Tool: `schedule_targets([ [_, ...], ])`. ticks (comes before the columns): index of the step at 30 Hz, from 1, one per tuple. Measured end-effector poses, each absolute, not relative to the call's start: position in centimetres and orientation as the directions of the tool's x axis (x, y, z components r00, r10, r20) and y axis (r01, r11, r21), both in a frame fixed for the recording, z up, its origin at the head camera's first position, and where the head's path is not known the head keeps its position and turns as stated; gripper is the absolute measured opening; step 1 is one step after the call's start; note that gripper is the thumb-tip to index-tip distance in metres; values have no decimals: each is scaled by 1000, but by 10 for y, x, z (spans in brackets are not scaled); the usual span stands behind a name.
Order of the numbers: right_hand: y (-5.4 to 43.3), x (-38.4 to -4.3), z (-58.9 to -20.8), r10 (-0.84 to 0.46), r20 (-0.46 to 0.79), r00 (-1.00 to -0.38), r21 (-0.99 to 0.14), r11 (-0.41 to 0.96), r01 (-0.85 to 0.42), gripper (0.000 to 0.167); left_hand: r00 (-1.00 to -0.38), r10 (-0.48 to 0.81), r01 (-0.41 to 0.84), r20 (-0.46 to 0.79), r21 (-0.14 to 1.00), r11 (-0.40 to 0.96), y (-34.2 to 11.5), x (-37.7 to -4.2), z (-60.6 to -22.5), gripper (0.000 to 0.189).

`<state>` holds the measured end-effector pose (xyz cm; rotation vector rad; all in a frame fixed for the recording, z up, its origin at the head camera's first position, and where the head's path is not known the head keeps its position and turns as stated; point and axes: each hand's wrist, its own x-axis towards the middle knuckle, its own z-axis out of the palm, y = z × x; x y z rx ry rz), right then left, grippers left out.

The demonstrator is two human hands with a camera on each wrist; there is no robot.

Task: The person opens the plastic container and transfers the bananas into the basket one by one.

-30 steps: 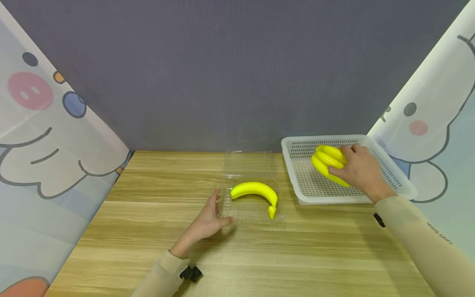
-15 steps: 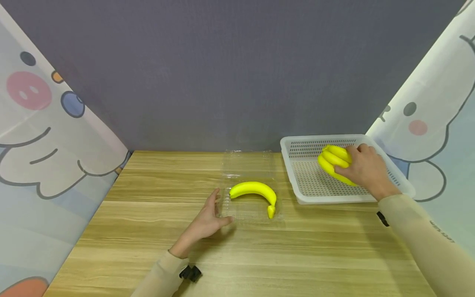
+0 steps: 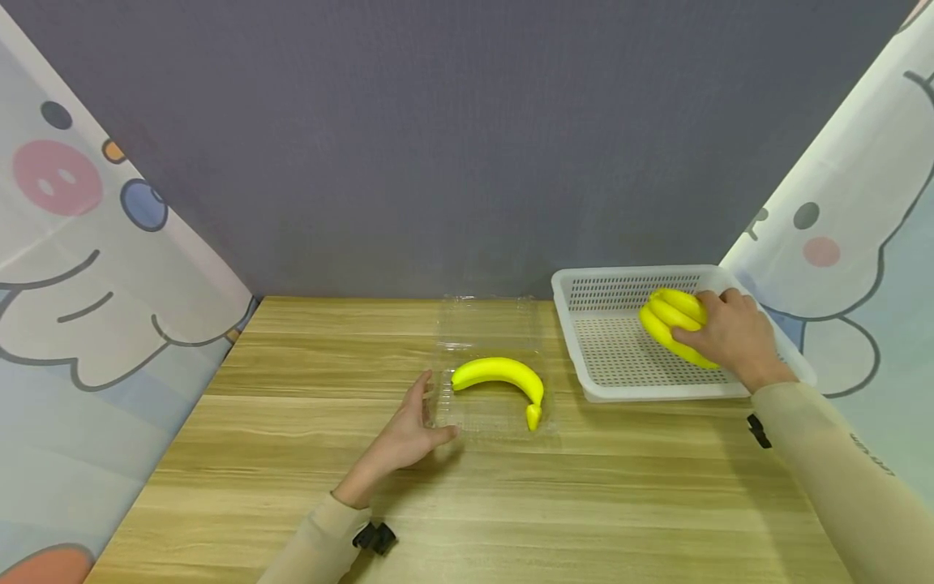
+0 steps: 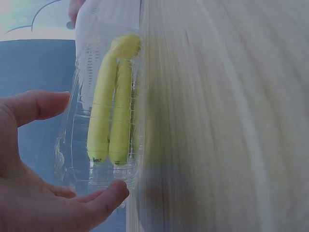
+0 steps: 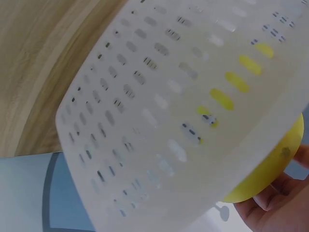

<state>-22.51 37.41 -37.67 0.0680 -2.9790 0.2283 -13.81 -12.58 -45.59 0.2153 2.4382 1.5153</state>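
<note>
Rightward in the white basket (image 3: 657, 393) shifts the banana bunch (image 3: 666, 326), best lowered gently, right hand (image 3: 740, 339) gripping it with curled fingers, while the left hand (image 3: 403, 436), fingers spread, flanks the clear container (image 3: 485, 418) cradling a curved banana (image 3: 503, 370).

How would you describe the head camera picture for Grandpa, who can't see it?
A person's right hand grips a bunch of yellow bananas at a white basket on a wood-grain table. The left hand is beside an open clear plastic box holding one yellow banana.
</note>
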Motion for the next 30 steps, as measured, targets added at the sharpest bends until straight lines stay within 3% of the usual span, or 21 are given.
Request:
schedule_targets([
  [13,387,-225,-387,29,32,-999,-178,984,23,86,-953,262,-15,-151,889,457,-126,-138,-458,111],
  [30,399,-228,-400,12,-45,-999,-156,988,19,94,-952,264,-17,-155,886,463,-127,-139,-458,110],
])
